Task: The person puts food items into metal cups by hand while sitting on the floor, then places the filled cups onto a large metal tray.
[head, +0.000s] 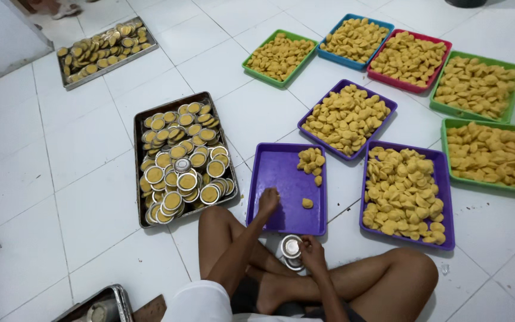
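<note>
Two bare hands work low over the white tiled floor, where the person sits with crossed legs. The right hand is closed around a small round metal mould, shiny and empty, just above more such moulds between the knees. The left hand reaches forward with fingers curled over the near part of the nearly empty purple plastic tray; if it holds something, I cannot tell. One small yellow cake lies alone on this tray just beside the left hand, and a little heap of yellow cakes sits at the far right corner. Left of it stands a dark metal baking tray filled with round moulds of yellow dough. On the right is a full purple tray. Further away, coloured trays hold many pale yellow, shell-shaped cakes.
</note>
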